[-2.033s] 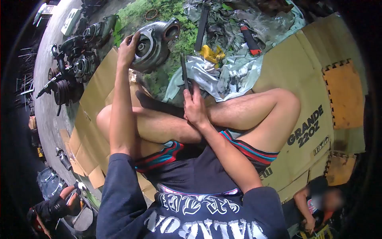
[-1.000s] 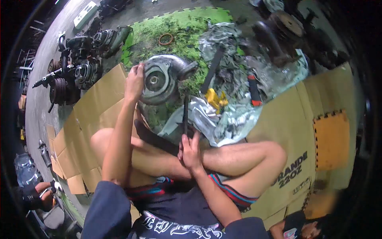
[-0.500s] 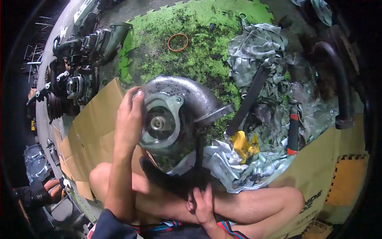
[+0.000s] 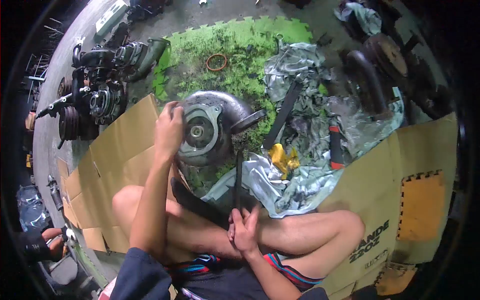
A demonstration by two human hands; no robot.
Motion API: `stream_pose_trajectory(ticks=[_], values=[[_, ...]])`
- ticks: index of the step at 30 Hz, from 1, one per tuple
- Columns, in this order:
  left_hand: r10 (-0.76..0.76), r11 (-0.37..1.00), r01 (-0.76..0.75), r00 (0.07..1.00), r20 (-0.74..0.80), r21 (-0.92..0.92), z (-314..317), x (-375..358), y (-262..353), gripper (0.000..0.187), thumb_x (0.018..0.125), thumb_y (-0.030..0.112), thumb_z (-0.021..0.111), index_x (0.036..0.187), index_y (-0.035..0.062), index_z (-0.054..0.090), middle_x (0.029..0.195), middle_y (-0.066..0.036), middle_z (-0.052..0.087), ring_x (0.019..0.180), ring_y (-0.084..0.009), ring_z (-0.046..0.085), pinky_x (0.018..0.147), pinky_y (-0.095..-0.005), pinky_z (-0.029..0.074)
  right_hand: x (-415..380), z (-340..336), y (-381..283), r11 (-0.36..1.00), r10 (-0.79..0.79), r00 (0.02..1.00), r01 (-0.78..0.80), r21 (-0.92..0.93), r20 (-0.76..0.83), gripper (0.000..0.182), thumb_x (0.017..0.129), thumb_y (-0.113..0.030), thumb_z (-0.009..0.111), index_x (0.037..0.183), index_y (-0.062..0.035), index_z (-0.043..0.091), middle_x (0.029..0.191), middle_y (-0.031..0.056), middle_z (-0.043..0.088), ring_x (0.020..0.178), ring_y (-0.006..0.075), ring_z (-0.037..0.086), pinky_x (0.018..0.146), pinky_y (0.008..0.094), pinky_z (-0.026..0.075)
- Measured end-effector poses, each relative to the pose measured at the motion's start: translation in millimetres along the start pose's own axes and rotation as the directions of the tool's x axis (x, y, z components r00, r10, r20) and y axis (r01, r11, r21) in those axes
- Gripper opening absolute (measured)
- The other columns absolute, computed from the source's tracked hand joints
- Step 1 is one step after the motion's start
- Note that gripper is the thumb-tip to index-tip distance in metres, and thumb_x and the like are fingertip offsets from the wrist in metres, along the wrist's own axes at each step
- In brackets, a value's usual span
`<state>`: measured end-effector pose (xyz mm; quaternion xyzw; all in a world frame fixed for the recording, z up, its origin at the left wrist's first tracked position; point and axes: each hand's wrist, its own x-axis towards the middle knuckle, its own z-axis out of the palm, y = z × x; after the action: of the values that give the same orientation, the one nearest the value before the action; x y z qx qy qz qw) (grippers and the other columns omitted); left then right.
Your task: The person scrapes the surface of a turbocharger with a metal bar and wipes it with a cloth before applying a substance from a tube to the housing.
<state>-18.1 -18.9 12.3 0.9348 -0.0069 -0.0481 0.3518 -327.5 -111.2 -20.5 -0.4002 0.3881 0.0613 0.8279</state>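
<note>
A grey metal housing [image 4: 222, 102] with a curved pipe outlet and a round opening stands in front of the person's crossed legs. My left hand [image 4: 169, 129] grips its left rim, fingers curled over the edge. Low in the middle, my right hand [image 4: 244, 231] is closed round the lower end of a thin dark bar [image 4: 239, 175], which points up toward the housing. Part of the bar is hidden by the fingers. A dark curved piece [image 4: 195, 202] lies by the left leg, under the housing.
A green mat [image 4: 235, 37] bears an orange ring [image 4: 216, 62]. Dirty rags [image 4: 295, 65], a black strip [image 4: 285, 112], a yellow cloth [image 4: 283, 159] and a red-black handle [image 4: 336, 147] lie right. Engine parts [image 4: 102, 102] stand left; cardboard [image 4: 117, 145] flanks both sides. Another person's hand [image 4: 54, 240] shows lower left.
The view has shifted, so the mat, rags and handle appear further left and more cardboard shows at the right. Both hands keep their holds.
</note>
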Motion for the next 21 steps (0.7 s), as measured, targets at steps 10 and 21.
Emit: stream_pose_trajectory(ticks=[10, 21], values=[[0.016, 1.000, -0.013, 0.992, -0.126, 0.022, 7, -23, 4, 0.053, 0.102, 0.041, 0.049, 0.135, 0.0019, 0.059, 0.116, -0.031, 0.070, 0.111, -0.0493, 0.066, 0.100, -0.0543, 0.050, -20, 10, -55, 0.297, -0.798, 0.554, 0.702, -0.647, 0.236, 0.052, 0.096, -0.002, 0.063, 0.147, 0.0010, 0.053, 0.134, 0.0248, 0.066, 0.118, 0.0377, 0.069, 0.098, 0.0423, 0.054], [-0.032, 0.999, 0.031, 0.996, -0.079, -0.019, 10, -13, 3, 0.057, 0.102, 0.050, 0.048, 0.133, 0.0034, 0.056, 0.118, -0.029, 0.069, 0.112, -0.0490, 0.066, 0.097, -0.0572, 0.051, 30, 30, -62, 0.014, -0.739, 0.560, 0.569, -0.822, 0.375, 0.068, 0.093, 0.000, 0.064, 0.156, -0.0142, 0.045, 0.095, 0.0272, 0.068, 0.082, 0.0462, 0.068, 0.072, 0.0522, 0.052]])
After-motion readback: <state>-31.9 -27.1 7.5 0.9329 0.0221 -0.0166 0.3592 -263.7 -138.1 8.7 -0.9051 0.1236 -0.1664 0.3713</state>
